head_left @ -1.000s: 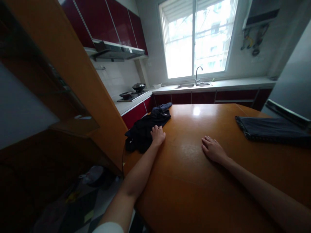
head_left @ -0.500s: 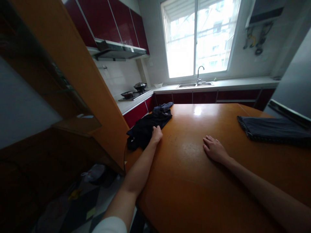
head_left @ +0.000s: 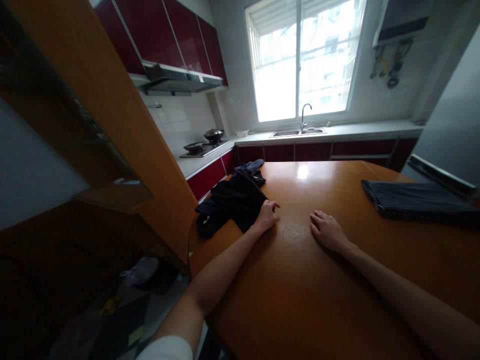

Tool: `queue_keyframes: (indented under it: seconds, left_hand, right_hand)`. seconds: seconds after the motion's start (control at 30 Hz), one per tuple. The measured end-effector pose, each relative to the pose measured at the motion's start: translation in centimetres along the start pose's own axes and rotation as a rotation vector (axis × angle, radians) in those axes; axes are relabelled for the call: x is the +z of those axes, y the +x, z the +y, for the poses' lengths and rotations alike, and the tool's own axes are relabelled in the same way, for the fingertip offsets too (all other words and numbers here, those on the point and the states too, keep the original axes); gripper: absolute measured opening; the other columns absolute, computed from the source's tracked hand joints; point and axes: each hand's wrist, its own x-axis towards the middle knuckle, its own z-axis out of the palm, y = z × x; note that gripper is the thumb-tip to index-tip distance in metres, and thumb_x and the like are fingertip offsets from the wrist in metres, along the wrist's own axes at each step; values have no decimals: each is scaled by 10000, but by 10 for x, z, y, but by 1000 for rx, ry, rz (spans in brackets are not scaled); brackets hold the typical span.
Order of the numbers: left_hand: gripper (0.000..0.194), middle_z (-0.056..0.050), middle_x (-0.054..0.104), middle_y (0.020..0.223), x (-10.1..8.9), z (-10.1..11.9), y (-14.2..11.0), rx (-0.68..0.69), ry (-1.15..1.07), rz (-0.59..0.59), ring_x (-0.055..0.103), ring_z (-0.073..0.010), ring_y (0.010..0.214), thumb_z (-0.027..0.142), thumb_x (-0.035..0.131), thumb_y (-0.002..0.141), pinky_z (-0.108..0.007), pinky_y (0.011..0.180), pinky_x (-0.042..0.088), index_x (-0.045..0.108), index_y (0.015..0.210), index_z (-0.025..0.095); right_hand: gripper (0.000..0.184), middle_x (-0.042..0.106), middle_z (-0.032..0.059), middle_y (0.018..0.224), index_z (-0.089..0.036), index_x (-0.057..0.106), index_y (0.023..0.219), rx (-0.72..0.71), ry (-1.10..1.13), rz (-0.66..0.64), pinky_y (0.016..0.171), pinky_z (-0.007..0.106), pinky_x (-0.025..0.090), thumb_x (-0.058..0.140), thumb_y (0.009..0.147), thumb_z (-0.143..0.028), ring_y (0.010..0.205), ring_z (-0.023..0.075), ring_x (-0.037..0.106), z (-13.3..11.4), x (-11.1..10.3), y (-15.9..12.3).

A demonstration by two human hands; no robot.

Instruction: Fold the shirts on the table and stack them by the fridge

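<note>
A black garment point(head_left: 240, 197) lies crumpled at the left side of the wooden table point(head_left: 300, 280). My left hand point(head_left: 267, 215) grips its near right edge, and the cloth stretches from the pile to my fingers. What kind of garment it is, I cannot tell. Behind it, a bluish-grey piece of clothing point(head_left: 255, 165) sticks out at the pile's far end. To the right, my right hand point(head_left: 328, 230) rests flat on the tabletop, fingers stretched out, holding nothing.
A folded dark grey cloth point(head_left: 416, 199) with a trimmed edge lies at the table's right. A wooden cabinet point(head_left: 161, 190) stands close on the left. Beyond the table are a stove point(head_left: 206, 149) with pans, a sink point(head_left: 287, 133) and a white counter point(head_left: 356, 129).
My left hand has moved right and slightly nearer, drawing part of the black garment out of the pile across the table. My right hand has stayed on the tabletop.
</note>
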Motion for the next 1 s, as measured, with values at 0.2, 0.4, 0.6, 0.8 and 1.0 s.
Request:
queue_keyframes:
  seconds: [0.2,0.4,0.6,0.8,1.0]
  left_hand:
    - [546,-55,591,1038,12,31,-18,258,-179,-97,612,-149,969,-107,453,669,-250,897,518,730,1050,170]
    - [627,-72,593,1152,12,52,-34,557,-243,-405,602,-168,1089,-70,427,705,-285,1007,481,711,1188,212]
    - [423,-75,601,1244,-7,39,-21,387,-64,-157,590,-195,1124,94,494,896,-313,1034,457,638,1272,225]
    - [492,-178,447,1455,-41,-10,-2,-277,482,35,393,-394,1331,427,635,903,-553,1044,398,563,1339,211]
    - [413,-177,571,1281,-43,-25,3,-336,460,-102,566,-361,1183,350,623,883,-438,965,473,620,1262,185]
  right_hand:
    - [455,562,153,1458,-143,627,1332,21,102,54,1150,452,358,393,975,-302,1380,288,483,4,-1,5]
    - [501,655,155,1338,-108,627,1320,55,279,132,1081,397,432,324,998,-344,1248,266,598,8,-3,8]
    - [487,685,134,1290,-140,663,1271,48,320,140,1054,387,449,325,1001,-363,1216,258,616,5,-7,5]
    - [493,676,154,1298,-123,666,1270,22,337,144,1072,399,441,340,1005,-382,1225,267,611,1,-10,4]
    - [458,665,111,1310,-196,599,1371,-247,501,102,1038,381,475,432,999,-405,1199,234,615,-25,-16,-10]
